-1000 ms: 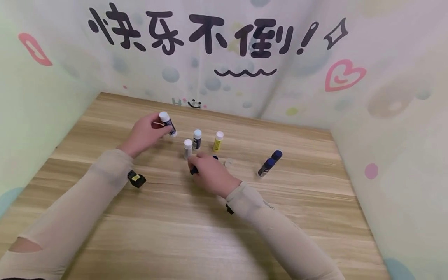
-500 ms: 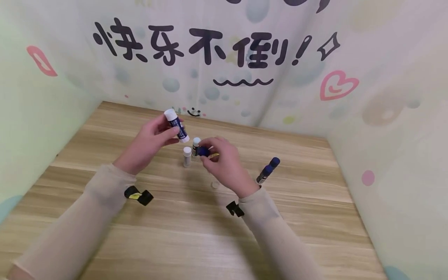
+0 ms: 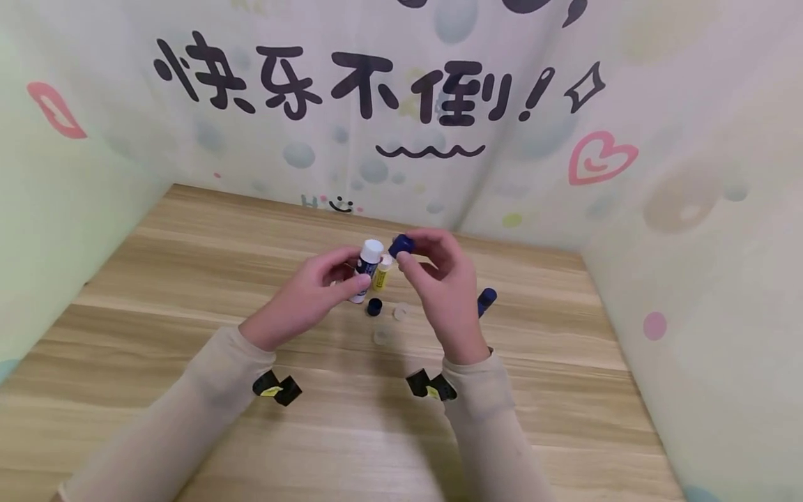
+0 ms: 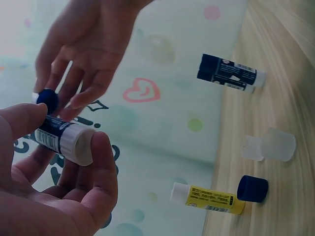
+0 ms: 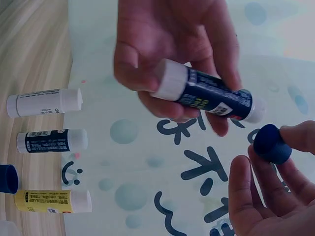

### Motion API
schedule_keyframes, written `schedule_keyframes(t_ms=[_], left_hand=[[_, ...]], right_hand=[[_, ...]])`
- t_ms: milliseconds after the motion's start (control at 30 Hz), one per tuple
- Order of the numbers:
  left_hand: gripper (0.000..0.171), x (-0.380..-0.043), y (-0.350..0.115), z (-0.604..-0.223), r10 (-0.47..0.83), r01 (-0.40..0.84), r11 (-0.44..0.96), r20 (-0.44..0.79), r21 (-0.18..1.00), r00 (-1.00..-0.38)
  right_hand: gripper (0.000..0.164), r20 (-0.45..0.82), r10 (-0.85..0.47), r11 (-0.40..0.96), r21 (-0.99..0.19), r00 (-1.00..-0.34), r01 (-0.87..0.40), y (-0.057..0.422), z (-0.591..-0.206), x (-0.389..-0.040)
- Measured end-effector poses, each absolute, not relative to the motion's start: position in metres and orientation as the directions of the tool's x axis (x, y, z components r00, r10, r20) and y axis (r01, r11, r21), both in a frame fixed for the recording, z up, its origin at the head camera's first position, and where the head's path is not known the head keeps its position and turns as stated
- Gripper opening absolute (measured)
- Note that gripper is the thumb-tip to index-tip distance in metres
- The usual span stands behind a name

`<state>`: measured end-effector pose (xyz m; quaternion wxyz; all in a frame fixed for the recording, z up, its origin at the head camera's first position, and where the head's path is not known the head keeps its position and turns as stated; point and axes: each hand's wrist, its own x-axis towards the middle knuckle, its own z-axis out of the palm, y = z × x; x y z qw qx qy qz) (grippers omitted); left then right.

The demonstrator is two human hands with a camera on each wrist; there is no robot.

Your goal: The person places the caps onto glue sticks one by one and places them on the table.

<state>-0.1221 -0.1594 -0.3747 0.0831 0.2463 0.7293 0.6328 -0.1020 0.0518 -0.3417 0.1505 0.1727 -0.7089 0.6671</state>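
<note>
My left hand point(image 3: 301, 296) grips a glue stick point(image 3: 366, 268) with a dark blue label and white ends, held tilted above the table. Close beside its upper end, my right hand point(image 3: 448, 282) pinches a dark blue cap point(image 3: 401, 244) between thumb and fingers. From the right wrist, the cap's hollow mouth faces the glue stick's narrower white end, with a small gap between them. Below the hands stand a yellow glue stick point(image 4: 214, 199) and a loose dark blue cap point(image 4: 252, 189). Two small translucent pieces point(image 4: 278, 145) lie near that cap.
A white glue stick point(image 5: 44, 102) and a dark-labelled one with a pale top point(image 5: 51, 141) stand on the wooden table point(image 3: 326, 432). Two blue-capped glue sticks point(image 4: 229, 71) stand together to the right. A printed curtain point(image 3: 351, 139) closes off the back.
My left hand has brought the glue stick rightward. My right hand has lifted the blue cap from low over the table and carried it up and right, beside the stick.
</note>
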Motion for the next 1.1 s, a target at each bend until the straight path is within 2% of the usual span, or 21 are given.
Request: schedule_keyframes(t_ms=[167, 300, 633, 1100], left_hand=[[0.034, -0.120, -0.154, -0.382, 0.480, 0.324, 0.132, 0.226, 0.937, -0.848], [0.033, -0.116, -0.155, -0.384, 0.492, 0.315, 0.124, 0.218, 0.941, -0.843], [0.033, -0.114, -0.155, -0.386, 0.495, 0.279, 0.123, 0.185, 0.952, -0.849], [0.036, -0.113, -0.157, -0.388, 0.493, 0.296, 0.137, 0.194, 0.945, -0.848]], right_hand=[[0.024, 0.478, -0.050, 0.041, -0.876, -0.877, -0.480, 0.048, -0.327, -0.092], [0.022, 0.485, -0.099, 0.083, -0.866, -0.869, -0.493, 0.047, -0.324, -0.088], [0.022, 0.505, -0.158, 0.108, -0.846, -0.849, -0.523, 0.053, -0.351, -0.101], [0.017, 0.422, -0.168, 0.143, -0.884, -0.891, -0.446, 0.040, -0.329, -0.081]])
